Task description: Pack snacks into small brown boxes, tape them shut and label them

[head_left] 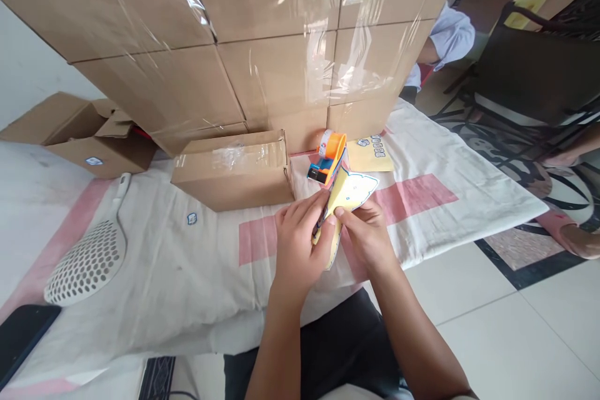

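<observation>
A pale yellow paper cutout [359,189] with a blue wavy outline is folded or bent between my two hands above the table's front part. My left hand [300,234] is closed on its left side, thumb pressed against the paper. From the right, my right hand [369,232] pinches it between thumb and fingers. Just beyond the paper is an orange tape dispenser-like thing [334,149] with a white printed band and a blue-and-black part; the paper overlaps it, and I cannot tell whether it touches my left hand. A yellow sheet [372,159] with small printed pictures lies behind.
A closed cardboard box [229,184] sits before a wall of taped cartons [276,69]. At left are an open box [100,153], a white perforated paddle [89,262] and a dark phone [23,340]. A small cutout [192,219] lies on the cloth. Another person's sleeve [452,34] shows beyond.
</observation>
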Motion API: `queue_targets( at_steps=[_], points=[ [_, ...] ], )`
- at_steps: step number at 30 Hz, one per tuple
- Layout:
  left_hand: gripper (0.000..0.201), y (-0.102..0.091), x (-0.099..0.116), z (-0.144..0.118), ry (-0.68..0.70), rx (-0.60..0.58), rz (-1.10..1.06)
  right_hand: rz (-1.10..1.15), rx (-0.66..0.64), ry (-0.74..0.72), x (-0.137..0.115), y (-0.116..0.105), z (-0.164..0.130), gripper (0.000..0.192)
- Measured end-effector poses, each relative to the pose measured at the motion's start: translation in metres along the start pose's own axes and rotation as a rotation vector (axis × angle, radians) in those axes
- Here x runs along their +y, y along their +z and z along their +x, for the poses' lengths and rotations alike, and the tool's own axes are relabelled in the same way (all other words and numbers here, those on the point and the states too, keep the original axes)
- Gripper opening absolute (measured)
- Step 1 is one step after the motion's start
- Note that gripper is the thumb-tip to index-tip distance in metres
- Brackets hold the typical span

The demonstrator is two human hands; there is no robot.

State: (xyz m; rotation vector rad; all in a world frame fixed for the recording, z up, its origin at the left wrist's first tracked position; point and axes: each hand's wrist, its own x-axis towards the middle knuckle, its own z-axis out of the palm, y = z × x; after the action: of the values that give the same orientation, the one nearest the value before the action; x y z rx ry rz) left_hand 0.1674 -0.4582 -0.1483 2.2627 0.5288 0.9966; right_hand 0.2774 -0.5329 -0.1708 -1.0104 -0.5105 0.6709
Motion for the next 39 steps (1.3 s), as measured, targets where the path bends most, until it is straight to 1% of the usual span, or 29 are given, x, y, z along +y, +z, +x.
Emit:
queue_targets(
  at_steps=[4,9,13,17,19,22,24,25,27,29,31,32,33,34,35,36,37,38,39],
  points=[
    [0.029,-0.005,0.007,-0.001,-0.012,0.010,-0.045,-0.004,-0.010,-0.043,0.002,-0.001,-0.005,0.017],
    [0.034,-0.005,0.008,-0.003,-0.034,-0.021,-0.121,-0.019,-0.011,-0.096,0.000,-0.004,-0.011,0.015],
    [0.036,-0.002,0.006,-0.004,-0.078,-0.002,-0.207,-0.026,-0.028,-0.104,-0.001,-0.009,-0.014,0.015],
    [0.035,0.008,0.002,-0.003,-0.155,0.032,-0.332,-0.085,-0.018,-0.078,-0.006,-0.018,-0.020,0.018],
    [0.034,0.015,0.000,-0.002,-0.189,0.076,-0.383,-0.101,0.011,-0.052,-0.007,-0.024,-0.023,0.024],
    [0.034,0.024,-0.003,0.000,-0.200,0.233,-0.358,-0.095,0.075,-0.011,-0.007,-0.036,-0.022,0.032],
    [0.033,0.027,-0.005,0.001,-0.219,0.347,-0.334,-0.116,0.107,0.022,-0.006,-0.049,-0.012,0.035],
    [0.032,0.026,-0.005,0.001,-0.244,0.386,-0.338,-0.139,0.110,0.034,-0.006,-0.056,-0.005,0.036],
    [0.033,0.023,-0.005,0.001,-0.307,0.419,-0.381,-0.204,0.117,0.039,-0.008,-0.072,0.016,0.044],
    [0.035,0.018,-0.003,-0.001,-0.352,0.418,-0.433,-0.299,0.180,0.029,-0.012,-0.087,0.038,0.062],
    [0.035,0.011,0.001,-0.002,-0.373,0.429,-0.460,-0.456,0.321,-0.052,-0.017,-0.098,0.054,0.081],
    [0.034,0.007,0.003,-0.003,-0.380,0.439,-0.465,-0.567,0.401,-0.125,-0.019,-0.101,0.058,0.086],
    [0.033,0.004,0.006,-0.003,-0.385,0.450,-0.467,-0.682,0.466,-0.218,-0.021,-0.101,0.058,0.087],
    [0.032,0.000,0.008,-0.004,-0.390,0.457,-0.467,-0.782,0.503,-0.317,-0.023,-0.100,0.055,0.083],
    [0.032,-0.003,0.011,-0.004,-0.389,0.459,-0.467,-0.851,0.502,-0.389,-0.024,-0.096,0.050,0.075],
    [0.033,-0.006,0.014,-0.004,-0.384,0.456,-0.463,-0.876,0.459,-0.427,-0.025,-0.089,0.043,0.063],
    [0.034,-0.009,0.016,-0.004,-0.376,0.455,-0.456,-0.853,0.385,-0.428,-0.027,-0.081,0.036,0.050],
    [0.034,-0.011,0.018,-0.004,-0.370,0.460,-0.448,-0.798,0.287,-0.398,-0.029,-0.071,0.029,0.040],
    [0.034,-0.013,0.020,-0.004,-0.367,0.465,-0.441,-0.727,0.178,-0.351,-0.032,-0.059,0.023,0.033]
  ],
)
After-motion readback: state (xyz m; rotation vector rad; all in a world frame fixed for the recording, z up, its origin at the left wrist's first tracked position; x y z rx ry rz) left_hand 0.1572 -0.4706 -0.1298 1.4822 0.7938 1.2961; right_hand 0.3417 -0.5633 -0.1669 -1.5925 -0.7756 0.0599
